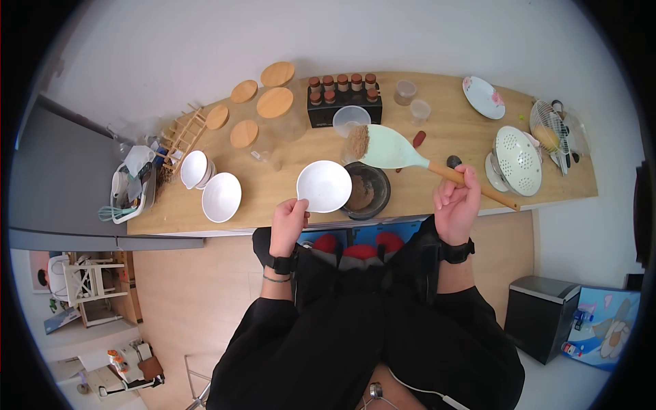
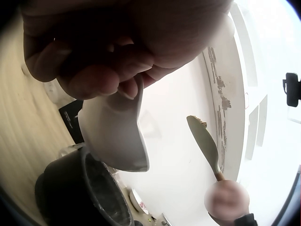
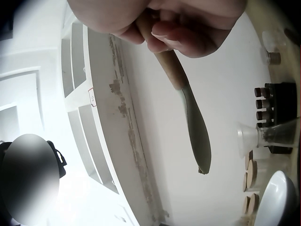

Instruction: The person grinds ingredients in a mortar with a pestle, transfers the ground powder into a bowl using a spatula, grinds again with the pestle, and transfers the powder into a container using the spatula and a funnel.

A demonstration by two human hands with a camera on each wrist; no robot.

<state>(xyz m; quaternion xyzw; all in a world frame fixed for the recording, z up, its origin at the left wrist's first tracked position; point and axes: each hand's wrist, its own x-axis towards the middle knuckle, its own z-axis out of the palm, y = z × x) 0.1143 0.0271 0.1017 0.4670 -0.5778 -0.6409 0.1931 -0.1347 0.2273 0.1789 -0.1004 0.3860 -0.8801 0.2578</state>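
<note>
In the head view, my left hand [image 1: 290, 225] pinches the rim of a small white bowl [image 1: 324, 186] between thumb and fingers. The bowl's inside faces up there; its curved side [image 2: 113, 129] shows in the left wrist view. My right hand [image 1: 457, 202] grips the wooden handle of a mint-green spatula [image 1: 393, 147], whose blade points left. Brown crumbs [image 2: 201, 121] cling to the blade's tip. Below and partly behind the white bowl stands a dark mortar [image 1: 378, 179] with brown powder inside. The spatula's tip is raised above the counter, beyond the bowl and mortar.
Two white bowls [image 1: 221, 197] stand left on the wooden counter [image 1: 273, 188]. Behind are wooden-lidded jars [image 1: 275, 102], a black rack of spice bottles [image 1: 344, 96] and a clear plastic cup [image 1: 351, 118]. A white colander [image 1: 517, 162] and floral plate [image 1: 484, 97] are at right.
</note>
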